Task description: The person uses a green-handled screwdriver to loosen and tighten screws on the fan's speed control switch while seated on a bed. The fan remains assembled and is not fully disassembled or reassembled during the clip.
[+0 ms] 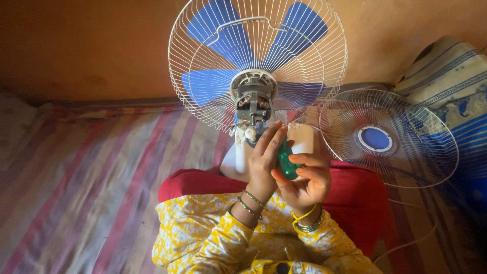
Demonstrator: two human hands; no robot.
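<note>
Head view was the only one given, and it looked down at two hands in front of a fan. A green screwdriver handle [287, 160] was gripped by the right hand [304, 180], with the fingers curled around it. The handle was seen just below the fan's grey motor [253, 99], near the middle of the picture. The tip of the tool could not be seen, because it was hidden behind the left hand [265, 160]. The left hand was held up against the bottom of the motor, with its fingers stretched out and touching the white parts there. It could not be told whether anything was pinched in that hand.

Blue blades [223, 30] were seen behind the motor, inside a white wire guard [185, 101] that was stood up against an orange wall [76, 45]. A second wire guard [390, 137], with a blue round middle, was laid flat just to the right of the hands. The white fan base [234, 162] was set on red cloth [355, 198] over the person's lap. Yellow flowered sleeves [203, 238] and thin bangles were worn on both arms. A striped sheet [86, 177] was spread out on the left.
</note>
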